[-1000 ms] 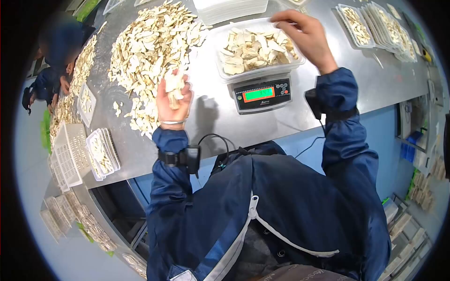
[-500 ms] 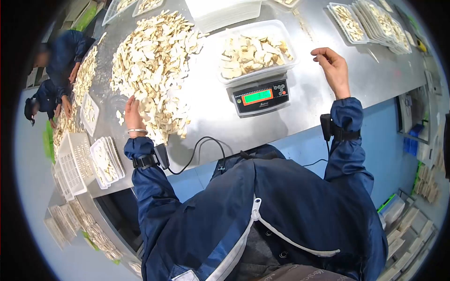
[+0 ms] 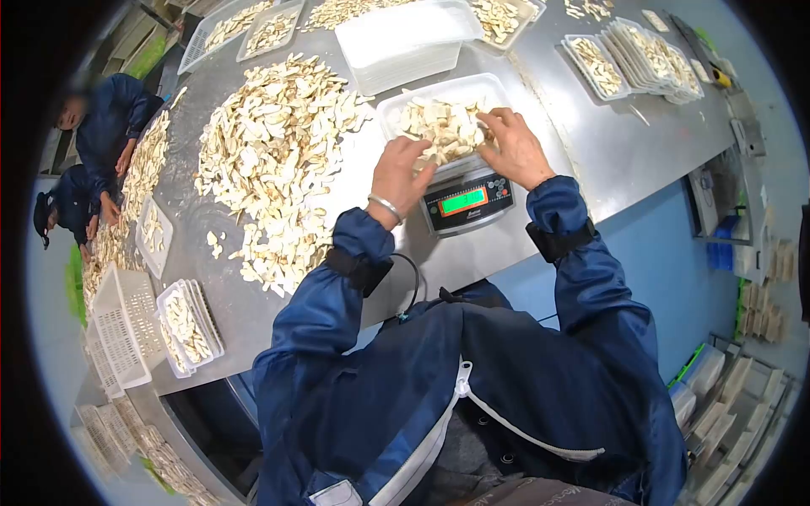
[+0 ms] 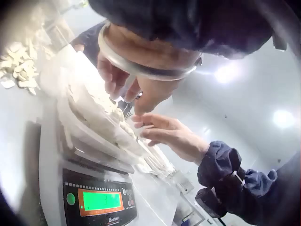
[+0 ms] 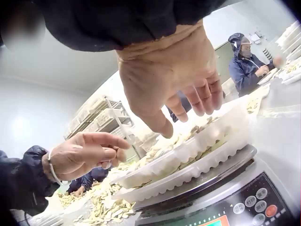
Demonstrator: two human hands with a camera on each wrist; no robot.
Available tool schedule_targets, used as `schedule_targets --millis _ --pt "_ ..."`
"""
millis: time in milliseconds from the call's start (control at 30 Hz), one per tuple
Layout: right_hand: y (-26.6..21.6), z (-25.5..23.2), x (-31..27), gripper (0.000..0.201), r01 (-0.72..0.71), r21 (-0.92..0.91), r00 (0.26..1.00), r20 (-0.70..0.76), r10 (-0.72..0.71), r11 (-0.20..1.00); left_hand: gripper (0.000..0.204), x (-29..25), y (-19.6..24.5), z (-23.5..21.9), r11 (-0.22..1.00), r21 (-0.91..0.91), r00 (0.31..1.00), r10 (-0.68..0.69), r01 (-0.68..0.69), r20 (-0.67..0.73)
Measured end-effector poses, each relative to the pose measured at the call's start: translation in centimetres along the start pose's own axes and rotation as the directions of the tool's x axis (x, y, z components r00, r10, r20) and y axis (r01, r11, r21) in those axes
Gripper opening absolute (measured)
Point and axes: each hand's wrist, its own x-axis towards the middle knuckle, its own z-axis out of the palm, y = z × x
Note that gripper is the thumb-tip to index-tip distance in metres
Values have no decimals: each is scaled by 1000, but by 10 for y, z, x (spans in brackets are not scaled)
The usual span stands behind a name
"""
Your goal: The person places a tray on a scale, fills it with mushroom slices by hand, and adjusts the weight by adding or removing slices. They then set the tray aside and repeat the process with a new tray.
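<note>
A white plastic tray point(image 3: 488, 85) heaped with pale sliced pieces point(image 3: 443, 126) sits on a digital scale point(image 3: 469, 205) with a lit green display. At the tray's near left side, my left hand point(image 3: 400, 179) has its fingers bent loosely over the slices. Across from it my right hand point(image 3: 516, 152) reaches over the right side, fingers spread and touching the slices or just above them. In the right wrist view, the right hand point(image 5: 171, 77) hangs over the tray with relaxed fingers. Neither hand visibly grips a piece.
Left of the scale lies a large heap of slices point(image 3: 270, 160). Stacked empty trays point(image 3: 405, 51) stand behind the scale. Filled trays point(image 3: 595, 66) are at back right, more point(image 3: 187, 329) at front left. Two people work at the far left.
My left hand has moved right from the heap to the tray. My right hand has come left from beside the scale to the tray's right side.
</note>
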Motion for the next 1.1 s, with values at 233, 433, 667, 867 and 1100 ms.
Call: schedule_targets --millis 233,433,667,867,1100 --pt "17 0 13 30 217 84 976 3 -218 972 38 40 24 32 928 354 983 53 -113 175" --pt "57 -9 19 25 253 259 967 -28 -255 932 24 47 26 39 957 281 984 22 -71 175" --pt "92 -28 12 23 200 393 979 -33 -203 898 14 50 18 35 997 -20 997 -72 72 13" --pt "102 -45 -12 22 125 375 991 -82 -102 919 16 56 19 -14 693 -689 894 -421 210 -152" --pt "102 -57 -58 19 -29 356 996 -70 57 934 17 -44 -54 -102 744 -593 700 -599 307 -389"
